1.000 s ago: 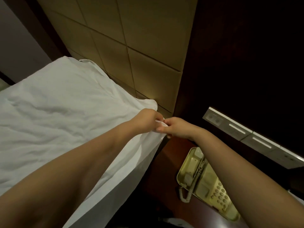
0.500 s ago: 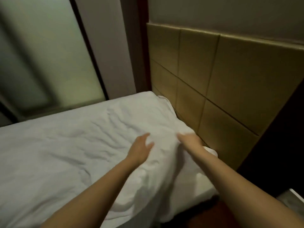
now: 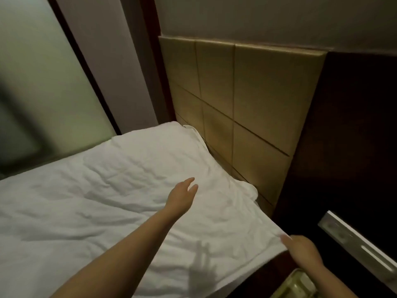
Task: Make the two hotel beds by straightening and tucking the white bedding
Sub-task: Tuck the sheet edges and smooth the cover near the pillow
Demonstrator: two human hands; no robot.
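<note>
The white bedding lies wrinkled across the bed, and its corner bunches against the headboard. My left hand is stretched out over the bedding near the head end with its fingers straight and spread, holding nothing. My right hand is at the bed's right side edge. Its fingers are loosely extended and a fingertip touches the hem of the sheet. A hand's shadow falls on the bedding near the front.
The tan padded headboard stands right behind the bed. A dark wood panel carries a switch plate at the right. A beige telephone sits low beside the bed. Frosted glass lines the far side.
A second ago both hands pinched the sheet corner by the headboard. They let go and spread over the bedding. My right hand has since drawn back to the side edge.
</note>
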